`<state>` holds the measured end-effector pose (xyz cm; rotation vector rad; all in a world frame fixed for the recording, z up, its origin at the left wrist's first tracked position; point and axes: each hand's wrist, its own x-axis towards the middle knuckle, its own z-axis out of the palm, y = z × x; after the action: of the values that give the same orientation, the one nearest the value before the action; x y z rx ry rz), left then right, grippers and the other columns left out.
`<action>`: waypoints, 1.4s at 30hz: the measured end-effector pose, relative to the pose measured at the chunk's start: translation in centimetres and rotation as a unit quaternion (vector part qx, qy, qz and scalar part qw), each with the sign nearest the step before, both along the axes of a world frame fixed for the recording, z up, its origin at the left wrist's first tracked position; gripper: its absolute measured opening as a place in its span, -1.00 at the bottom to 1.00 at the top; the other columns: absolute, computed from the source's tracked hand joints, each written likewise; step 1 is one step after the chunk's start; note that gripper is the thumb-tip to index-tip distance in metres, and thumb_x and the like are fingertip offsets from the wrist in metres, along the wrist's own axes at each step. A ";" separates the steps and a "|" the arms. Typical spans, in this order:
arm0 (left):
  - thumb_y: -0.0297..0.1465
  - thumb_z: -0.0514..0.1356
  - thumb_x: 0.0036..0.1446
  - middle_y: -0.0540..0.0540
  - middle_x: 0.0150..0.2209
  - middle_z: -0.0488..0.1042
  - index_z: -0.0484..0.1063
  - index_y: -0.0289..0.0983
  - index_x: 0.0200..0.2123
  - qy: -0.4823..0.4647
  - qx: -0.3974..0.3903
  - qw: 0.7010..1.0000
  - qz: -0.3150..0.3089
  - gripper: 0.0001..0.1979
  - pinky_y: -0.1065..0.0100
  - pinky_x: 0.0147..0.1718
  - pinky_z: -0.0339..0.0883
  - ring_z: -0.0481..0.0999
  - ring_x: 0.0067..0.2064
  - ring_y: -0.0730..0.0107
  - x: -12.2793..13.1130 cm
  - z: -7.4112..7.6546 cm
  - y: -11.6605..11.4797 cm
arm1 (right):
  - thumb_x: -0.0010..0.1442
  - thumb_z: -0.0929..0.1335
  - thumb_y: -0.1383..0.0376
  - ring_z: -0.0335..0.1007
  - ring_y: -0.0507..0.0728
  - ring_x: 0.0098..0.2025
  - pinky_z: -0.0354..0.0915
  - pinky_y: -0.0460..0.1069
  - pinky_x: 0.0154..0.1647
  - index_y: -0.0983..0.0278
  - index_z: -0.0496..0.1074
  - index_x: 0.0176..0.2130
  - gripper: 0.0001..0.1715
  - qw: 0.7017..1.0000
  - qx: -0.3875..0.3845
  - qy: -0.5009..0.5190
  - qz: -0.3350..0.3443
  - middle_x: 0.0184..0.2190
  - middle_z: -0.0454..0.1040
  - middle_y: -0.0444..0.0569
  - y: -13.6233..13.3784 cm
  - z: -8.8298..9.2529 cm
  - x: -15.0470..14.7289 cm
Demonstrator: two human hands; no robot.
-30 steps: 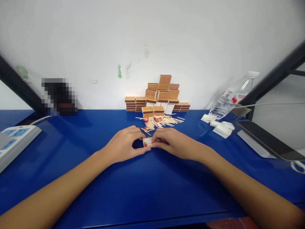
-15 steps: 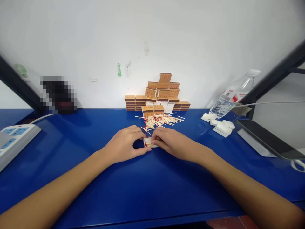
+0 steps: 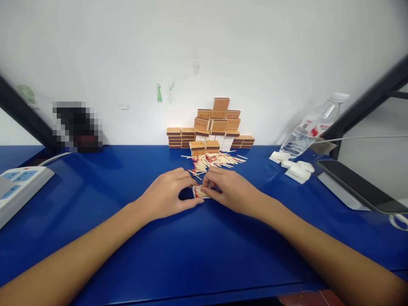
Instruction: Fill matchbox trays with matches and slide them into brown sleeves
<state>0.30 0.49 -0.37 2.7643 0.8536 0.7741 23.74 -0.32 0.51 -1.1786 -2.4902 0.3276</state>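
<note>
left hand (image 3: 165, 192) and right hand (image 3: 228, 190) are pinching a small white tray (image 3: 200, 192) of matches from both sides | tray is resting on the blue table (image 3: 191, 255) | loose matches (image 3: 214, 162) are lying just behind

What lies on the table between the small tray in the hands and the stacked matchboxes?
A loose pile of red-tipped matches lies between tray and matchboxes on the blue table; the head view shows it.

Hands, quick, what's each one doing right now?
Left hand: closed on the match tray.
Right hand: closed on the match tray's other side.
</note>
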 end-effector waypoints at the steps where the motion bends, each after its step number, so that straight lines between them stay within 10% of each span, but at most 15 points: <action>1: -0.16 0.32 0.29 -0.10 -0.25 0.57 0.57 -0.26 -0.15 0.000 -0.002 1.000 0.001 -0.72 0.22 -0.17 0.45 0.53 -0.19 0.23 0.0 0.0 0.0 | 0.41 0.37 0.29 0.36 0.07 -0.30 0.20 -0.03 -0.28 0.26 0.44 -0.22 -0.88 1.000 0.001 0.004 0.005 -0.26 0.46 -0.06 0.0 0.1 0.1; 8: -0.17 0.34 0.27 -0.09 -0.24 0.57 0.55 -0.26 -0.18 0.008 -0.011 1.000 0.005 -0.74 0.23 -0.17 0.43 0.53 -0.18 0.23 -0.1 0.1 0.1 | 0.43 0.36 0.29 0.36 0.06 -0.30 0.20 -0.03 -0.26 0.26 0.51 -0.23 -0.83 0.998 -0.008 0.017 0.054 -0.27 0.46 -0.06 -0.1 0.9 0.7; 18: -0.19 0.36 0.23 -0.05 -0.27 0.54 0.57 -0.25 -0.18 0.031 -0.036 0.999 -0.018 -0.75 0.27 -0.22 0.37 0.51 -0.19 0.26 0.5 0.2 -0.6 | 0.28 0.48 0.27 0.29 0.07 -0.37 0.10 -0.02 -0.36 0.27 0.47 -0.38 -0.79 0.993 -0.022 0.052 -0.105 -0.43 0.45 -0.11 3.1 -1.2 -1.1; 34: -0.18 0.33 0.25 -0.01 -0.36 0.44 0.54 -0.26 -0.17 0.039 -0.025 0.998 0.042 -0.74 0.31 -0.35 0.27 0.43 -0.31 0.32 -0.2 0.1 0.2 | 0.41 0.37 0.33 0.34 0.10 -0.28 0.19 -0.02 -0.26 0.24 0.43 -0.27 -0.86 0.997 -0.044 0.016 0.061 -0.30 0.49 -0.07 1.0 1.1 1.5; 42: -0.18 0.33 0.26 -0.02 -0.35 0.47 0.55 -0.25 -0.18 0.046 -0.021 0.999 0.013 -0.75 0.31 -0.32 0.29 0.45 -0.29 0.32 -0.1 0.4 0.0 | 0.38 0.36 0.35 0.37 0.15 -0.18 0.25 0.02 -0.17 0.24 0.47 -0.15 -0.95 0.999 -0.029 0.015 0.020 -0.20 0.44 -0.01 3.1 -0.2 2.9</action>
<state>0.21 0.45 0.02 2.7757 0.9132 0.6280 26.63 2.76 0.29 -1.1382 -2.4963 0.4293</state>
